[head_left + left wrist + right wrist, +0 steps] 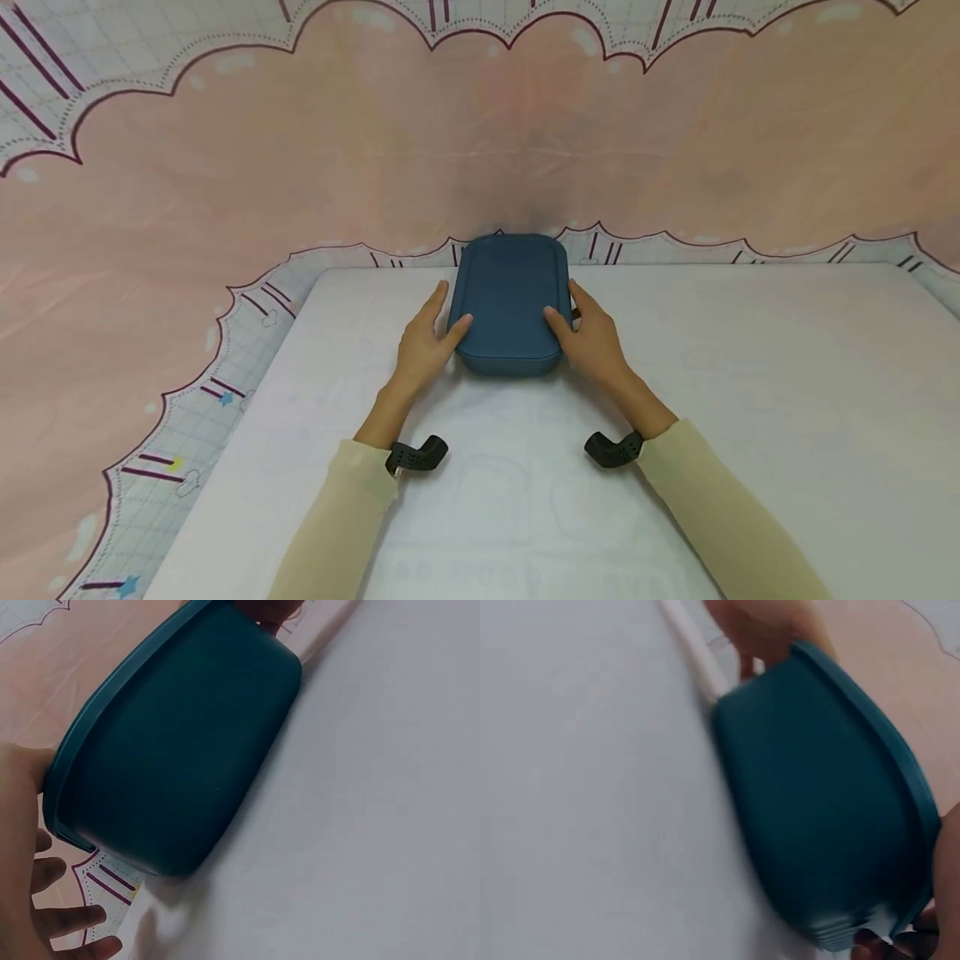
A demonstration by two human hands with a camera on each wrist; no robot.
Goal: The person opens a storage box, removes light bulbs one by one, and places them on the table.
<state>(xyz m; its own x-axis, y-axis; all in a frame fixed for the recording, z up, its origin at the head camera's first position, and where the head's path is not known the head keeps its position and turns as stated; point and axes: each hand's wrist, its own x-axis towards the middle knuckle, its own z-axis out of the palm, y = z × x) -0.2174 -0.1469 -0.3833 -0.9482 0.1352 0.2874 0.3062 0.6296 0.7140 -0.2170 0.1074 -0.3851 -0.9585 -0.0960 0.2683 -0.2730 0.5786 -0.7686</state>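
Note:
A dark blue lidded box [513, 300] with rounded corners stands on the white table between my two hands. My left hand [422, 354] is at its left end, with the thumb on the lid's edge. In the left wrist view, the other left fingers [71, 921] spread out straight beside the box, apart from it. My right hand [596, 342] holds the right end, its thumb over the lid and fingers at the side. The right wrist view shows those fingertips [866, 945] bent at the box's corner, dark and blurred. The inside of the box is hidden.
The white table [750, 400] extends to both sides and toward me. A peach and white patterned cloth [187, 208] borders it at the back and left. Black wrist-worn devices [418, 454] stick out near both sleeve cuffs.

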